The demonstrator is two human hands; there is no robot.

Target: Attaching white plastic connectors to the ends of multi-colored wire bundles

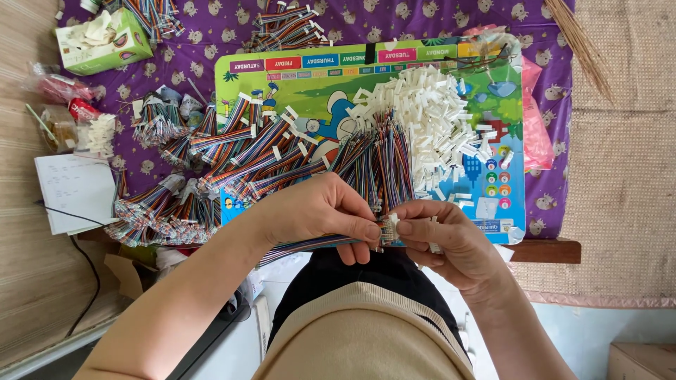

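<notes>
Pinching a rainbow ribbon cable (pixel 317 243) that runs sideways, the left hand (pixel 320 211) meets the right hand (pixel 440 236), which grips a white connector (pixel 391 224) at the cable's tip.

hands: 2 | tissue box (pixel 104 40): 1 | notepad (pixel 76 191): 1 | colourful board (pixel 429 60): 1

— How are the hands sitting?
— The left hand (pixel 320 211) is curling, thumb and fingers pinching. The right hand (pixel 440 236) is meeting it, fingertips (pixel 403 226) pinching too.
— The forearms?
— Both are angling inward.
</notes>
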